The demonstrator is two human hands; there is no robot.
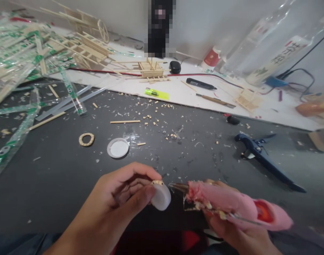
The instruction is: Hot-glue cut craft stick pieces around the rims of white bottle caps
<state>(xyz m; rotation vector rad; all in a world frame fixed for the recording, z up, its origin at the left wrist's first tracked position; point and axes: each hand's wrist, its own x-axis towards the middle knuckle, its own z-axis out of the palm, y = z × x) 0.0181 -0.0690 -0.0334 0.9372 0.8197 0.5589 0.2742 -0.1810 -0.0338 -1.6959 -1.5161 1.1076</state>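
My left hand (pixel 116 203) is closed around a small round white plastic cap (pixel 163 198), pinched between thumb and fingers. Short wooden bits (pixel 157 182) line the top of the cap's rim, next to my fingertip. My right hand (pixel 225 230) grips a pink hot glue gun (pixel 220 198) with crusted glue near its front. The metal nozzle (pixel 179 187) points left, a short distance from the cap. Beyond the left hand lie a ring of small wooden pieces (pixel 86 139) and a flat white lid (pixel 117 148).
Wooden offcuts (pixel 173 136) are scattered over the dark table. A dark blue hand tool (pixel 270 163) lies on the right. Plastic-wrapped sticks (pixel 16 63) pile up on the left. Along the back are wooden models (pixel 151 67), a yellow highlighter (pixel 156 93), a black marker (pixel 201 84) and a red-and-white cup (pixel 212 57).
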